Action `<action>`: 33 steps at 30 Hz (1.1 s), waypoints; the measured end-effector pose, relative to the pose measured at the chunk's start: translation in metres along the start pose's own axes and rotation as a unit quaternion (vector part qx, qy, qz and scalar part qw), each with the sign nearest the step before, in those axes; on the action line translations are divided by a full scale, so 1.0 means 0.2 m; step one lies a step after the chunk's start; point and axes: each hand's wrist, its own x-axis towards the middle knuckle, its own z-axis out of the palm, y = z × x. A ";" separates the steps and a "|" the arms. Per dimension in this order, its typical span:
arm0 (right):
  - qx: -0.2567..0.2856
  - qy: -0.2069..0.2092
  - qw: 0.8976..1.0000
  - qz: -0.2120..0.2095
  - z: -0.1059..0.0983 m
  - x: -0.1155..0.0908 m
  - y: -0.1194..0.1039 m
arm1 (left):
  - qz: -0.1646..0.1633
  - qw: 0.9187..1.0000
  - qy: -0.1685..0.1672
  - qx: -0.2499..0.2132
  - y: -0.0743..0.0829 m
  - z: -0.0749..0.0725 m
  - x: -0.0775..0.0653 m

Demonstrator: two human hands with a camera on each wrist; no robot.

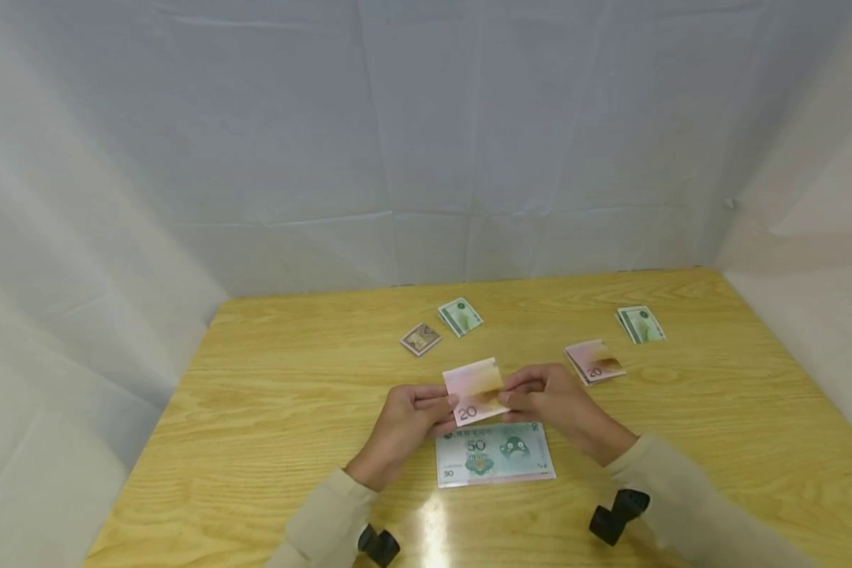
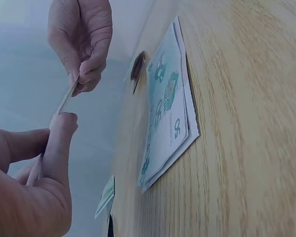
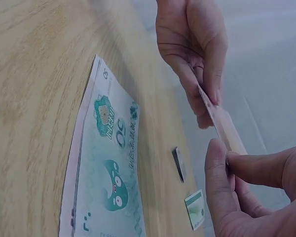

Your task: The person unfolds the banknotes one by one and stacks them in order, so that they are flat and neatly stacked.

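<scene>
A folded pink-and-gold play banknote (image 1: 472,388) marked 20 is held up off the table between both hands. My left hand (image 1: 406,426) pinches its left edge between thumb and fingers. At the opposite edge, my right hand (image 1: 562,404) pinches it the same way. Just below lies an unfolded green banknote (image 1: 495,465) marked 50, with a cartoon figure printed on it. The right wrist view shows a pinkish sheet edge (image 3: 70,197) peeking out under that green banknote. Seen from the left wrist, the held banknote (image 2: 64,101) is nearly edge-on.
Beyond the hands lie a folded brown note (image 1: 420,339) and a folded green note (image 1: 461,316). To the right are a folded pink 20 note (image 1: 596,361) and another folded green note (image 1: 641,324). White sheeting (image 1: 426,142) encloses the wooden table (image 1: 270,410) at the back and sides.
</scene>
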 end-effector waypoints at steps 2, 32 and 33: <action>0.000 0.006 1.000 0.002 0.01 0.00 0.01 | 0.000 1.000 0.005 -0.001 0.00 0.00 0.00; -0.057 -0.071 0.996 -0.010 0.08 -0.01 0.04 | 0.002 1.000 -0.027 -0.016 0.04 0.05 0.00; -0.059 -0.071 0.996 -0.009 0.08 -0.01 0.04 | 0.002 1.000 -0.026 -0.016 0.04 0.06 0.00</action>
